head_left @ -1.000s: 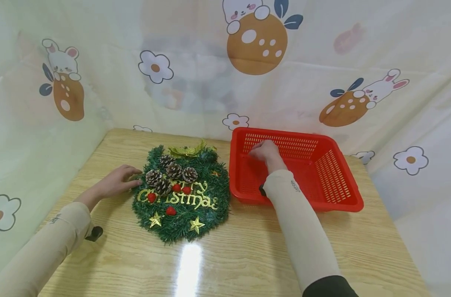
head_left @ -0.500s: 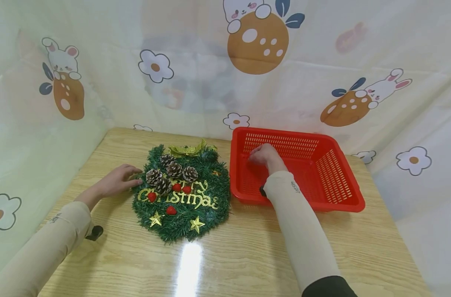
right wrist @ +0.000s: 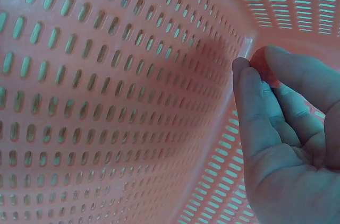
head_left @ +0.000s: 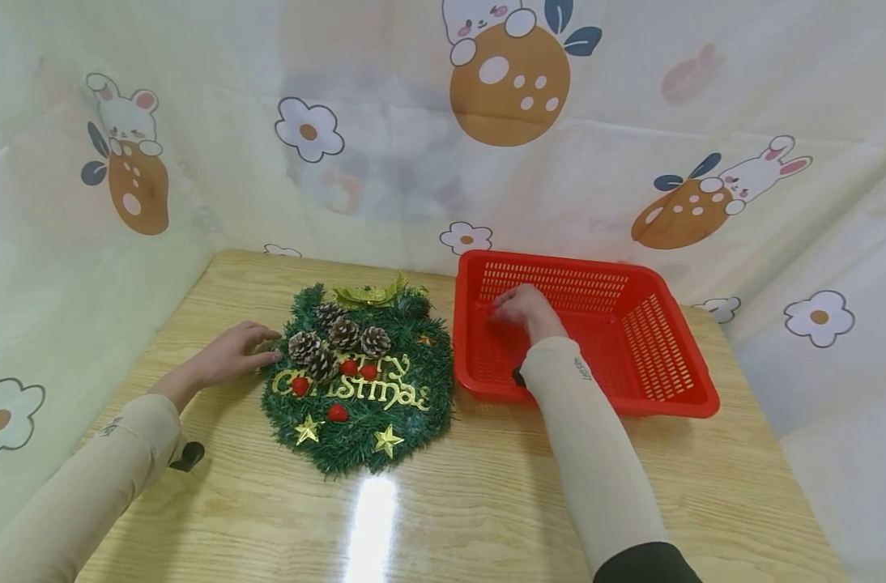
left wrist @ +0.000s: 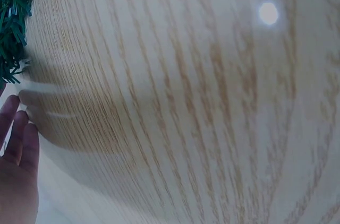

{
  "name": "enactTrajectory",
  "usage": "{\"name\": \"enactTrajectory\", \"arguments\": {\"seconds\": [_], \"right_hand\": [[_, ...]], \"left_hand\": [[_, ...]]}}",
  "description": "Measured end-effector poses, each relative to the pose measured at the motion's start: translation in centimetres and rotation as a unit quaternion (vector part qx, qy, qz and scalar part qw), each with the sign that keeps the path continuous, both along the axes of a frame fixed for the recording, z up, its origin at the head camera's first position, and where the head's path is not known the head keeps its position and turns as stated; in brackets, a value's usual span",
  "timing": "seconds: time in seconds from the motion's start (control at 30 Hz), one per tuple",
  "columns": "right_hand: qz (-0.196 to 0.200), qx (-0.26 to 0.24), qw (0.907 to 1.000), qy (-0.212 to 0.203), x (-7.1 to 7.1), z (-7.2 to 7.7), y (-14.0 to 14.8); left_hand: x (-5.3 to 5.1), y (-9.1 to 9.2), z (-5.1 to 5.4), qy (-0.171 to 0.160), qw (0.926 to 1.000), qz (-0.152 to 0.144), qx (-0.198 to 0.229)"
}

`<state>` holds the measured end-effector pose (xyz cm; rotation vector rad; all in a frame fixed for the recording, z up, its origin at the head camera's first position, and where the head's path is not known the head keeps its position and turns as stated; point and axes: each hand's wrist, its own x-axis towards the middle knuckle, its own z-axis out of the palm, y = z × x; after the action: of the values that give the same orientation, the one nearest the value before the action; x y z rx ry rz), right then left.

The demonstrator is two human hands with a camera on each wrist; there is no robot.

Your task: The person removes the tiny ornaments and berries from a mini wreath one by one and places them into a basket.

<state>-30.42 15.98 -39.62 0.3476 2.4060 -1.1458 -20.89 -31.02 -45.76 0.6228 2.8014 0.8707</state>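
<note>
R hand [head_left: 526, 309] only tip-pinching red bit [right wrist: 263, 67], so I may drop it in bin [head_left: 662, 348]; L hand [head_left: 233, 354] lax nr wreath [head_left: 366, 411].

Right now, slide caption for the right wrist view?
Right hand pinches a small red piece inside the slotted basket.
</note>
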Motion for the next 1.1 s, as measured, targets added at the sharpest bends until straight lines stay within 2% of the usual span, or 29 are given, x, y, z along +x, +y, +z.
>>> {"name": "enactTrajectory", "arguments": {"seconds": [0.33,0.5,0.8,0.97,1.1], "right_hand": [[-0.006,0.013,0.9999,0.003,-0.4,-0.1,0.4],[0.007,-0.003,0.9996,0.028,-0.4,0.5,0.3],[-0.002,-0.052,0.9941,0.095,0.4,3.4,-1.0],[0.03,-0.038,0.9887,0.142,1.1,5.0,-1.9],[0.055,-0.039,0.9792,0.191,2.2,6.4,-3.1]], "left_hand": [[-0.1,0.0,0.0,-0.001,1.0,0.002,0.003],[0.0,0.1,0.0,-0.001,1.0,0.001,0.004],[0.1,0.2,-0.1,0.0,1.0,-0.001,0.005],[-0.1,0.0,-0.3,0.0,1.0,-0.001,0.006],[-0.1,-0.1,-0.4,-0.001,1.0,0.0,0.004]]}}
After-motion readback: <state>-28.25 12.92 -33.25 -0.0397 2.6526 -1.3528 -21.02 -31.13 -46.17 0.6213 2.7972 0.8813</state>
